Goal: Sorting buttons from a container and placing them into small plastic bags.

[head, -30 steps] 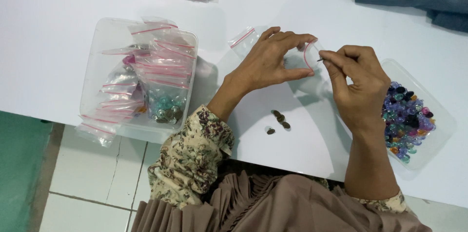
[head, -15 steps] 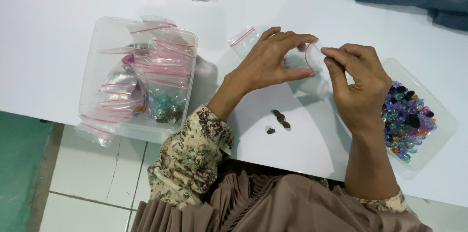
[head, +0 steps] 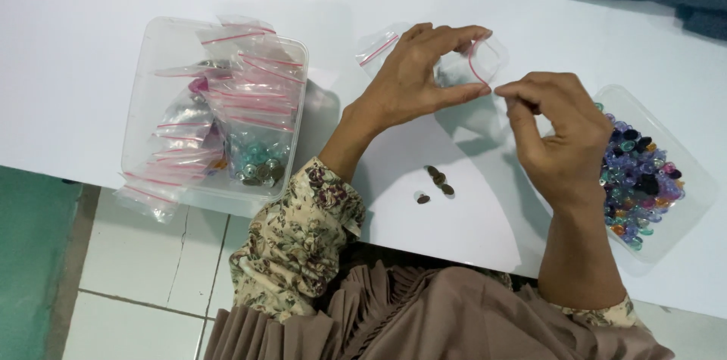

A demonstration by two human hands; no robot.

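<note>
Fingers [head: 454, 36] of the left hand [head: 413, 80] pinch open a small clear red-striped zip bag [head: 473, 65] above the white bench [head: 76, 65]. Right hand [head: 560, 140] fingers close at its mouth, contents unseen. Loosened grip could spill beads beside the small brown beads [head: 437, 180].

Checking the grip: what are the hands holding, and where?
Left hand holds a small clear bag by its open rim. Right hand pinches beside it; contents cannot be told.

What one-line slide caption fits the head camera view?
Left hand holds a small zip bag open while right hand pinches at its mouth, beside a tray of beads.
</note>
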